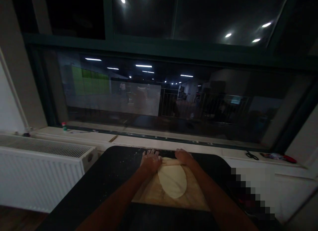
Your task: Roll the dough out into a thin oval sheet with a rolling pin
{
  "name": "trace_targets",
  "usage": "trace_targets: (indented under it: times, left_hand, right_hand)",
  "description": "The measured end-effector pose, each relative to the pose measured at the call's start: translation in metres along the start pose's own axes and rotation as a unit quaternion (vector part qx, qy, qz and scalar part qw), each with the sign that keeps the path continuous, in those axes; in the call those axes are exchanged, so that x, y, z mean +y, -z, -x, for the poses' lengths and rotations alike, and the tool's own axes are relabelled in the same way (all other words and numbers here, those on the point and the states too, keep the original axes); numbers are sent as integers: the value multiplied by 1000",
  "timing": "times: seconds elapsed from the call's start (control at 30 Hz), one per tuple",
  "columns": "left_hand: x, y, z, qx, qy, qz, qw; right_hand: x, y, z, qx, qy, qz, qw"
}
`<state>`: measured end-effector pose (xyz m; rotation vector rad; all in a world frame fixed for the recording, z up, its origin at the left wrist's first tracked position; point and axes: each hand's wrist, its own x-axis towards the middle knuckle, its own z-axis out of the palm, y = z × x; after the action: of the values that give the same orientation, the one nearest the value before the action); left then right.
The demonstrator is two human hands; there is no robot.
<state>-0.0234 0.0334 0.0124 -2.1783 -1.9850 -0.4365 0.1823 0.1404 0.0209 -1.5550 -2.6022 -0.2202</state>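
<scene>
A pale, flat oval of dough lies on a wooden board on a dark table. At the far end of the dough lies a wooden rolling pin, set crosswise. My left hand, dusted with flour, presses flat on the pin's left end. My right hand presses flat on its right end. Both arms reach forward over the board.
A white radiator stands to the left of the table. A white window sill runs behind, with a small bottle at left and scissors at right. A dark window fills the back.
</scene>
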Motion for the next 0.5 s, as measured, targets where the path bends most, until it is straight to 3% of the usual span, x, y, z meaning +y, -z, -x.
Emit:
trace_targets:
  times: [0.3, 0.5]
  left_hand:
    - [25, 9, 69, 17, -49, 30, 998]
    - [10, 21, 113, 14, -116, 109, 987]
  right_hand:
    - [-22, 5, 120, 67, -66, -50, 994]
    - [-47, 7, 199, 124, -105, -115, 980]
